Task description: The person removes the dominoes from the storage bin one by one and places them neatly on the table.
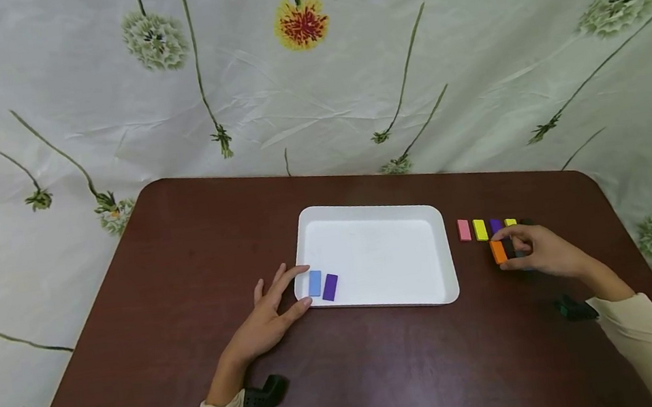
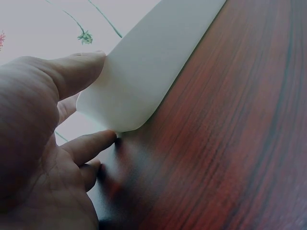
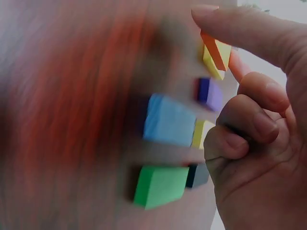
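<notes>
My right hand (image 1: 549,254) pinches an orange block (image 1: 498,252) between thumb and index finger, just in front of a row of coloured blocks; the other fingers curl in toward the palm. In the right wrist view, a blue block (image 3: 170,120) and a green block (image 3: 162,186) stand below that hand. At the front left corner of a white tray (image 1: 389,257), my left hand (image 1: 262,330) touches the rim with index finger and thumb, fingers extended. Inside the tray near that corner lie a light blue block (image 1: 314,283) and a purple block (image 1: 330,287).
Right of the tray, the back row holds a pink block (image 1: 464,230), a yellow block (image 1: 481,230), a purple block (image 1: 495,226) and more, partly hidden by my right hand. The brown table (image 1: 213,239) ends at a flower-patterned cloth (image 1: 287,98).
</notes>
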A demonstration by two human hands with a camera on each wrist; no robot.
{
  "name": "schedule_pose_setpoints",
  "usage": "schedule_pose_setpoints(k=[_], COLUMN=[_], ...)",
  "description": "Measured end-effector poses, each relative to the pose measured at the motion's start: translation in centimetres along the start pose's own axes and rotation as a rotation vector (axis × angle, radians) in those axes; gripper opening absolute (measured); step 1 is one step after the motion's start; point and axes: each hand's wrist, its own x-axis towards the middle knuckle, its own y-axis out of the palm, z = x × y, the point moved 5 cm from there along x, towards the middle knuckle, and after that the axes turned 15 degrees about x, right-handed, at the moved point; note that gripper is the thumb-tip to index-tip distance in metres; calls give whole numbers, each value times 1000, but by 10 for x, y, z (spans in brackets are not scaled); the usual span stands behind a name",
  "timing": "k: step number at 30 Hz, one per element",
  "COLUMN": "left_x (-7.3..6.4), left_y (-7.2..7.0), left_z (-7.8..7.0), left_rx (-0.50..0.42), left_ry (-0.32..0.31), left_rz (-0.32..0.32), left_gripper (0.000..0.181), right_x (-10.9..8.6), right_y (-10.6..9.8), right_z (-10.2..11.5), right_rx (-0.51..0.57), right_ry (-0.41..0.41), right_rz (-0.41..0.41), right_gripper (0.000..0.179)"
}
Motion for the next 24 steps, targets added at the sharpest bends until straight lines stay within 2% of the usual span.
schedule_pose_setpoints(k=[9, 24], left_x=[0, -1], left_y=[1, -1], left_z=[2, 0], left_rx=[3, -7], left_ry=[-5, 8], left_rz=[1, -3], left_gripper=[58, 57], right_x=[-9, -6], right_y=[-3, -3], right_z=[-12, -16], right_rx=[-70, -89], right_ry=[80, 87], right_rz=[-18, -18], right_gripper=[48, 48])
